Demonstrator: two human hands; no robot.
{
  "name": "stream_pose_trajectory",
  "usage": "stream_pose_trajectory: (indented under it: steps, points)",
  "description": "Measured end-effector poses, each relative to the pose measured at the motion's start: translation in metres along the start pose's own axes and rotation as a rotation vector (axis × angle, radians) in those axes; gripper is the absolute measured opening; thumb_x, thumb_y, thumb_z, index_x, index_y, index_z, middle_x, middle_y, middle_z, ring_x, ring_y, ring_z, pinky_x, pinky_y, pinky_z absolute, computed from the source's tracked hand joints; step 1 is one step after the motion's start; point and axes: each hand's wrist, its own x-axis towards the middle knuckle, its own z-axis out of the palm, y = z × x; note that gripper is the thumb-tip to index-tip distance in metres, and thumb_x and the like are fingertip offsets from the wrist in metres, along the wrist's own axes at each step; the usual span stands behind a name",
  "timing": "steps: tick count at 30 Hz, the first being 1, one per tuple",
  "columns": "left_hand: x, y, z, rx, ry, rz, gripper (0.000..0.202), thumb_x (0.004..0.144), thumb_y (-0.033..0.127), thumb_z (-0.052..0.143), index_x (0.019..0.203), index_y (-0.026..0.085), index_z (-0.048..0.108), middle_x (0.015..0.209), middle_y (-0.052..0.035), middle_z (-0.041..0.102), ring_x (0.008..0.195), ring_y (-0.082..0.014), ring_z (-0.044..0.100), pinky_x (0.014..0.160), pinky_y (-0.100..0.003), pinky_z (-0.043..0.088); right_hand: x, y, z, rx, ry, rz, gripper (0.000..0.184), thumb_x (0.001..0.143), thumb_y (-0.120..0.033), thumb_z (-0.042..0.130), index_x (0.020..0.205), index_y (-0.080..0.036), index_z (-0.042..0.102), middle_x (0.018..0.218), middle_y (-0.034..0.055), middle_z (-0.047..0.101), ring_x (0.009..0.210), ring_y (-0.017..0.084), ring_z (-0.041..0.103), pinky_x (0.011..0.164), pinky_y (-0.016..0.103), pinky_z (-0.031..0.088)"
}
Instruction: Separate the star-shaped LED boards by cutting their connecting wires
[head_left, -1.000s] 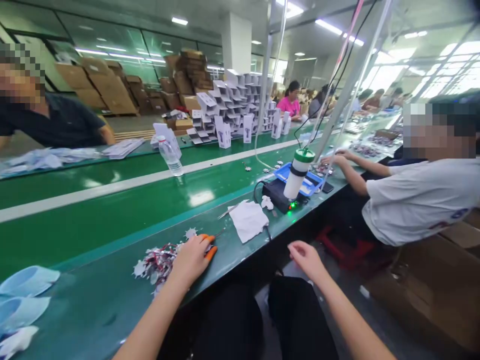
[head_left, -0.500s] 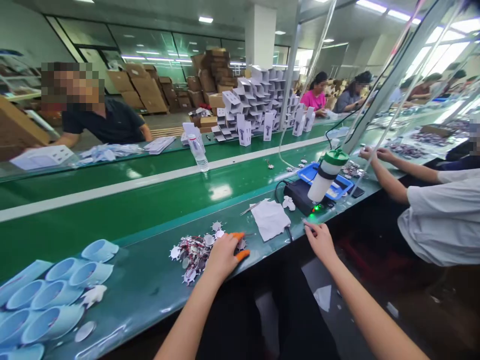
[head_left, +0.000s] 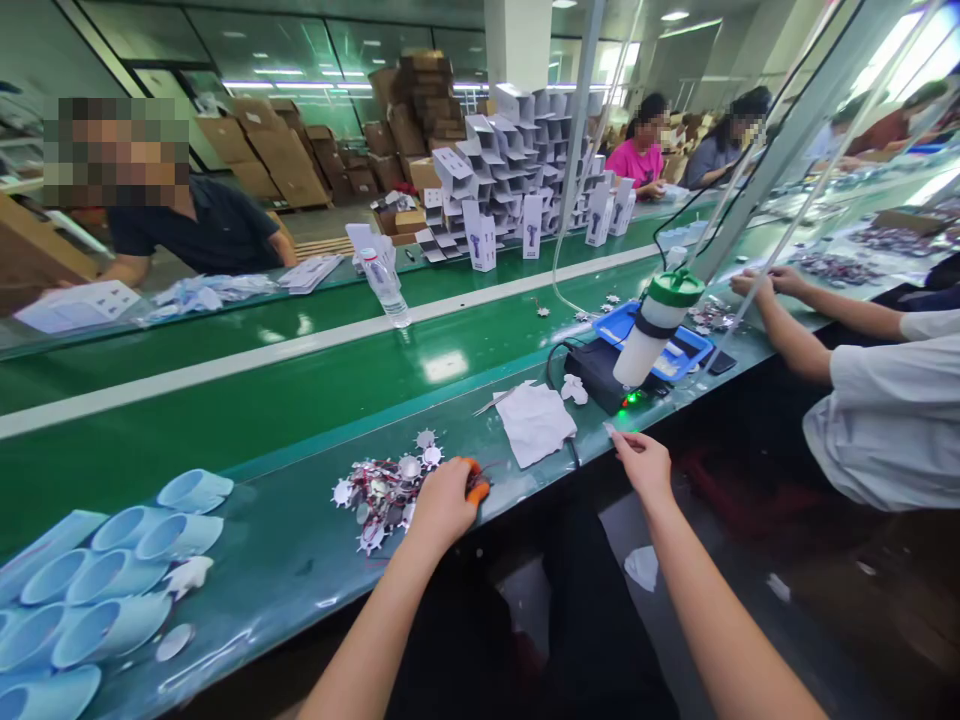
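My left hand (head_left: 448, 500), with orange covers on the thumb and a finger, is at the right edge of a pile of small silvery discs with wires (head_left: 379, 495). Its fingers are curled around one wired disc (head_left: 477, 482), mostly hidden, with thin wires poking out to the right. Over the bench edge, my right hand (head_left: 643, 462) pinches a small whitish piece (head_left: 609, 430) too tiny to name. Between the hands lies a folded white cloth (head_left: 534, 425), with tweezers (head_left: 491, 402) at its far left corner.
A black box with green lights (head_left: 596, 375), a white bottle with a green cap (head_left: 660, 330) and a blue tray (head_left: 686, 355) stand right. Light blue cup-shaped shells (head_left: 112, 575) fill the left. A water bottle (head_left: 386, 290) stands across the green belt (head_left: 300, 375). Co-workers sit around.
The fingers of my left hand have drawn together around a wired disc at the pile's edge. My right hand stays near the box, still pinching. The view has shifted slightly.
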Motion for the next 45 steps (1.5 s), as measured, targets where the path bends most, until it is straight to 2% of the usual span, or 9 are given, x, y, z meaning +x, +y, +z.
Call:
stream_pose_trajectory:
  steps: [2, 7, 10, 14, 18, 23, 32, 39, 45]
  points:
    - [-0.006, -0.002, 0.006, -0.017, 0.058, 0.029, 0.018, 0.095, 0.031, 0.056, 0.106, 0.02, 0.064, 0.104, -0.0023, 0.064, 0.103, -0.0201, 0.059, 0.095, -0.039, 0.05, 0.004, 0.005, 0.001, 0.113, -0.014, 0.008, 0.08, 0.061, -0.075, 0.07, 0.105, -0.008, 0.069, 0.099, 0.0089, 0.066, 0.079, 0.004, 0.061, 0.077, 0.016, 0.056]
    - [-0.023, -0.02, 0.03, 0.207, 0.458, 0.306, 0.022, 0.094, 0.012, 0.05, 0.107, 0.017, 0.068, 0.107, -0.004, 0.063, 0.099, -0.0181, 0.057, 0.087, -0.035, 0.056, 0.001, -0.008, 0.004, 0.406, 0.023, 0.177, 0.103, 0.029, -0.074, 0.083, 0.101, -0.008, 0.052, 0.084, 0.0019, 0.057, 0.077, 0.009, 0.064, 0.072, 0.022, 0.06]
    - [-0.036, -0.03, 0.037, 0.19, 0.385, 0.395, 0.034, 0.095, 0.009, 0.045, 0.122, 0.016, 0.066, 0.119, -0.0054, 0.062, 0.106, -0.0156, 0.058, 0.096, -0.032, 0.059, -0.002, -0.019, 0.003, 0.457, -0.012, 0.289, 0.103, 0.017, -0.063, 0.088, 0.095, -0.007, 0.049, 0.076, 0.0004, 0.055, 0.073, 0.011, 0.064, 0.067, 0.021, 0.059]
    - [-0.051, -0.037, 0.026, 0.019, 0.253, 0.337, 0.039, 0.099, 0.015, 0.041, 0.133, 0.023, 0.06, 0.132, -0.0022, 0.06, 0.123, -0.013, 0.058, 0.11, -0.034, 0.056, 0.001, -0.024, -0.004, 0.536, -0.094, 0.405, 0.1, 0.011, -0.05, 0.091, 0.091, -0.007, 0.049, 0.081, 0.0029, 0.059, 0.075, 0.012, 0.065, 0.069, 0.021, 0.06]
    - [-0.052, -0.038, 0.015, -0.12, 0.347, 0.235, 0.033, 0.1, 0.022, 0.046, 0.129, 0.02, 0.062, 0.124, -0.0039, 0.064, 0.121, -0.0134, 0.058, 0.111, -0.036, 0.054, 0.004, -0.023, -0.014, 0.623, -0.127, 0.428, 0.098, 0.01, -0.037, 0.094, 0.092, -0.006, 0.052, 0.083, 0.004, 0.061, 0.076, 0.011, 0.065, 0.071, 0.021, 0.061]
    - [-0.036, -0.027, 0.019, -0.108, 0.115, 0.149, 0.044, 0.098, 0.034, 0.054, 0.139, 0.017, 0.056, 0.131, -0.0071, 0.057, 0.127, -0.0196, 0.05, 0.118, -0.043, 0.046, -0.007, -0.025, -0.027, 0.667, -0.112, 0.404, 0.1, 0.013, -0.034, 0.095, 0.103, -0.005, 0.059, 0.085, 0.0051, 0.061, 0.074, 0.008, 0.062, 0.068, 0.016, 0.058]
    - [-0.026, -0.01, 0.016, -0.087, 0.012, -0.078, 0.042, 0.086, 0.039, 0.068, 0.122, 0.017, 0.065, 0.115, -0.0065, 0.059, 0.115, -0.023, 0.053, 0.108, -0.043, 0.048, -0.077, -0.015, -0.03, 0.646, -0.24, 0.406, 0.095, 0.03, -0.039, 0.095, 0.113, -0.009, 0.059, 0.089, 0.002, 0.058, 0.072, 0.002, 0.058, 0.064, 0.013, 0.054]
    - [-0.048, -0.004, 0.007, -0.298, 0.251, 0.064, 0.036, 0.084, 0.032, 0.073, 0.116, 0.022, 0.058, 0.115, -0.0005, 0.058, 0.104, -0.0125, 0.055, 0.095, -0.029, 0.049, -0.104, 0.0, -0.028, 0.523, -0.333, 0.43, 0.091, 0.037, -0.043, 0.093, 0.114, -0.007, 0.059, 0.095, 0.0045, 0.06, 0.075, 0.003, 0.059, 0.066, 0.014, 0.055]
    - [-0.075, 0.02, -0.025, -0.443, 0.406, 0.113, 0.039, 0.081, 0.035, 0.08, 0.113, 0.025, 0.06, 0.108, 0.0034, 0.061, 0.09, -0.0052, 0.055, 0.085, -0.019, 0.048, -0.11, -0.002, -0.027, 0.494, -0.354, 0.424, 0.091, 0.038, -0.045, 0.093, 0.114, -0.008, 0.059, 0.096, 0.0049, 0.06, 0.074, 0.003, 0.059, 0.065, 0.014, 0.054]
